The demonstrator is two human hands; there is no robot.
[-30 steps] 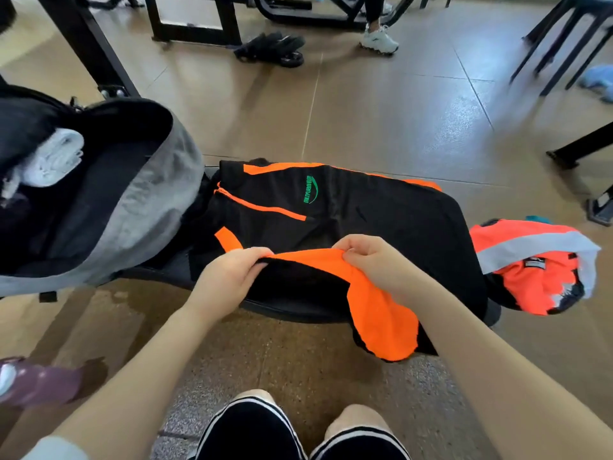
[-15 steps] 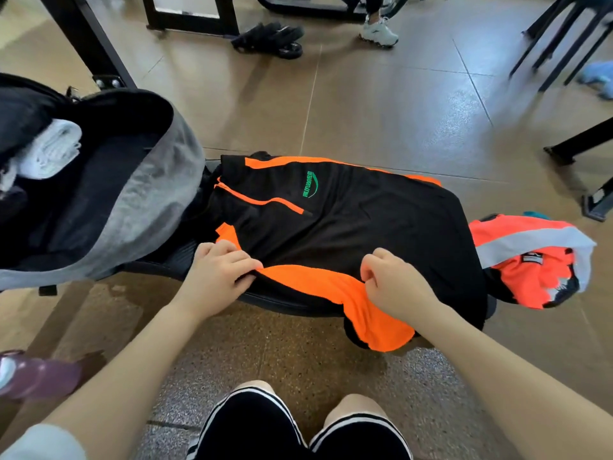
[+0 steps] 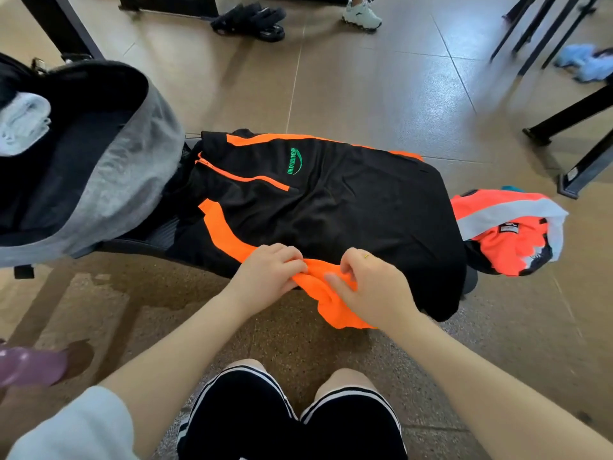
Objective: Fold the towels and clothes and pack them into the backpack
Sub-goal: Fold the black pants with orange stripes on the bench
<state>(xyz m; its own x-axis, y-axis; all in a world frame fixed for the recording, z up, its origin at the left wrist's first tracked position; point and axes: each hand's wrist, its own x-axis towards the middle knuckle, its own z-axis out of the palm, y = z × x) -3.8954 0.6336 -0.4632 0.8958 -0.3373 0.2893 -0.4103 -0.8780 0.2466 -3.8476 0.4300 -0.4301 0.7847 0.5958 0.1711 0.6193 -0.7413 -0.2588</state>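
Both hands, left hand and right hand, are pinching the orange hem at the near edge of the black-orange jersey lying unfolded beside the open backpack, which is already holding a rolled white towel, while the orange hi-vis garment is waiting unfolded.

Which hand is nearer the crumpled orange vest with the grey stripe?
Right. The right hand grips the black-and-orange garment's near hem, on the side toward the orange vest with the grey stripe; the left hand grips the hem farther from it.
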